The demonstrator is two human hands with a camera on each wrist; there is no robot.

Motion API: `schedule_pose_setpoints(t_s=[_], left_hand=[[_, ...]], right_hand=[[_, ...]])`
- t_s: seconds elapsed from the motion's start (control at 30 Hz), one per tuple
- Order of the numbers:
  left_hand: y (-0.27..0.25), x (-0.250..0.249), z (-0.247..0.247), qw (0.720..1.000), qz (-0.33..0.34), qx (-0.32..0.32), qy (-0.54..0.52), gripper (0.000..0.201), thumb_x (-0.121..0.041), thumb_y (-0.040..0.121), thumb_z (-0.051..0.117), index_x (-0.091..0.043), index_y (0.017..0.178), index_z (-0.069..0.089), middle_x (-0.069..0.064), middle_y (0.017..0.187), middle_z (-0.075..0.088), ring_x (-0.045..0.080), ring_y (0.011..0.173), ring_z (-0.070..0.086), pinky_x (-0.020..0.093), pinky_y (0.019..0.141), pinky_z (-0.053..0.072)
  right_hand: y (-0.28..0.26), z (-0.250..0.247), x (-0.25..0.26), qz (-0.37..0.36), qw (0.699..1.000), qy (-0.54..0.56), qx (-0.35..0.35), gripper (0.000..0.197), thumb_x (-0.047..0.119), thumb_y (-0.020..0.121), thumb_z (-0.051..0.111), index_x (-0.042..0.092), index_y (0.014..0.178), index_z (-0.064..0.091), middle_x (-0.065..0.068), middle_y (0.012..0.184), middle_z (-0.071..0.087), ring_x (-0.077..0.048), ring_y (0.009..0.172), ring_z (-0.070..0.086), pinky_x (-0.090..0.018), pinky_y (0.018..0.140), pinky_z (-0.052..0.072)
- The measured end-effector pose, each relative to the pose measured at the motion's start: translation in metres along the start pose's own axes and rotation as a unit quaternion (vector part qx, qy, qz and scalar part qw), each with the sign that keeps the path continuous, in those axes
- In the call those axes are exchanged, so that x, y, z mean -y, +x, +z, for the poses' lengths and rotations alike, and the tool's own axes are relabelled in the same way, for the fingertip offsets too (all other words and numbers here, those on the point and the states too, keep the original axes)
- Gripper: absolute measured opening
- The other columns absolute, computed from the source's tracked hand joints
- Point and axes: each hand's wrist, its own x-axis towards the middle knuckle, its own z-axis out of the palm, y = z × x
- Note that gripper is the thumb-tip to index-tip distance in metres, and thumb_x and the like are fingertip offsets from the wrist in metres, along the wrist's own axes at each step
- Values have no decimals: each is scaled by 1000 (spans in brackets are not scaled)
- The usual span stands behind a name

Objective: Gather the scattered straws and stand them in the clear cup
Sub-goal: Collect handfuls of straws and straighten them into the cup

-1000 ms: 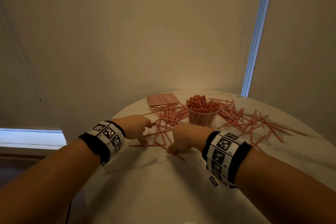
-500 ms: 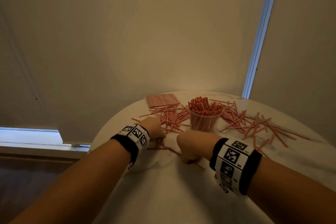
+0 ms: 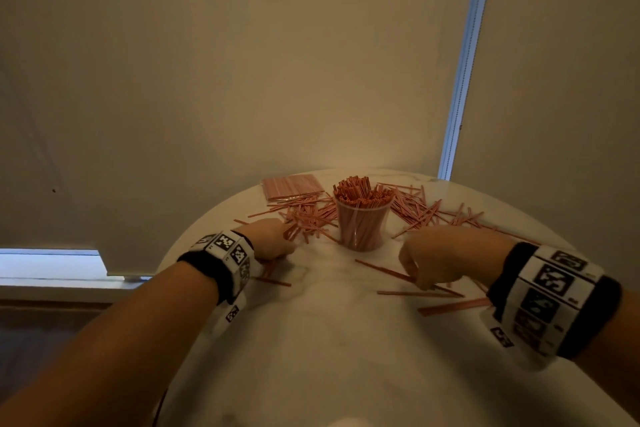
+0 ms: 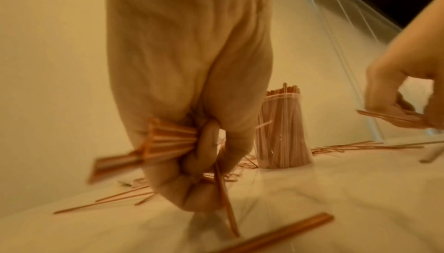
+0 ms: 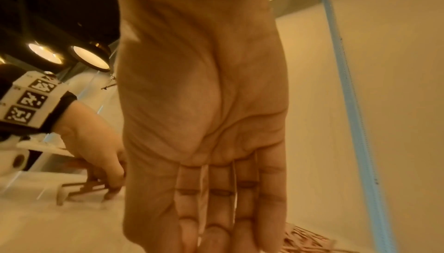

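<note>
At the left, the left hand (image 3: 273, 240) sits low over the white table (image 3: 346, 340), fingers curled tight round a small bundle of straws (image 4: 168, 139) that fans out sideways past the knuckles — the loose pile (image 3: 308, 215) lies just beyond it. In the middle stands the clear cup (image 3: 363, 229), upright and already crammed with straws, roughly between the 2 hands and a little beyond them. So the left bundle lies flat while the cup's mouth faces up: I judge that bundle must tip to vertical before it goes in. Rightward, the right hand (image 3: 440, 258) bends down at the wrist, its fingertips on a long straw (image 3: 384, 270) lying slantwise toward the cup. From its own wrist camera the fingers look fairly straight, though the tips are cut off — whether it pinches anything, I cannot tell. More straws (image 3: 436, 215) spread right of the cup.
</note>
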Motion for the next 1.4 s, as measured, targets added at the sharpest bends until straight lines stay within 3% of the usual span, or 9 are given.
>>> schedule_pose_setpoints(t_s=[0.13,0.3,0.53,0.67,0.87,0.97,1.13,1.3,1.4], left_hand=[[-9,9,-9,996,19,-40,-79,12,-17,95,58,-18,83,61,-10,68,67,0,50,62,13,44,44],[-23,13,-14,988,43,-30,-148,13,-15,101,51,-14,97,64,0,88,68,11,66,68,21,60,55],[-39,20,-19,997,38,-29,-53,23,-27,104,45,-16,99,64,6,103,69,20,80,67,33,73,56],[-48,20,-17,997,63,-27,25,18,-28,106,42,-25,101,59,1,100,65,14,79,57,29,68,42],[-50,17,1,996,73,11,51,23,-27,109,39,-14,118,55,3,109,63,18,91,56,30,80,42],[-51,16,2,993,78,-4,85,31,-41,108,44,-13,113,56,2,99,61,18,85,55,31,77,40],[-58,25,-7,989,113,-12,93,29,-44,97,66,-22,116,69,-3,113,67,18,106,62,35,95,49],[-63,29,1,986,147,5,78,25,-41,88,77,-27,108,74,-12,104,67,10,98,59,17,77,42],[-65,29,9,988,144,9,60,32,-39,84,82,-27,113,73,-14,107,67,9,100,58,22,82,46]], right_hand=[[-16,20,-22,43,999,1,12,27,25,89,63,24,116,64,5,104,59,-16,89,54,-26,68,44],[-19,42,-25,61,997,37,19,65,38,81,74,26,138,46,-1,123,55,-20,103,55,-36,88,53],[-19,50,-11,20,997,-4,-68,33,45,92,63,16,108,63,-1,98,62,-21,88,60,-34,77,56],[-16,44,-4,11,997,-6,-70,18,18,91,57,13,104,68,-4,95,66,-22,82,62,-33,76,57],[-13,45,3,32,996,-8,-79,7,22,88,58,18,91,54,3,74,46,-13,63,46,-26,55,41],[-12,45,6,45,996,-6,-74,13,25,88,58,15,96,54,1,73,45,-14,63,46,-27,55,42],[-13,45,11,44,996,-6,-71,19,27,91,56,14,104,59,2,73,45,-14,64,47,-27,58,43],[-14,46,18,46,997,-5,-68,18,22,89,55,12,102,62,2,72,46,-16,66,51,-26,55,41],[-18,39,23,27,998,21,-50,12,25,87,59,15,86,52,0,79,50,-15,69,51,-26,56,44]])
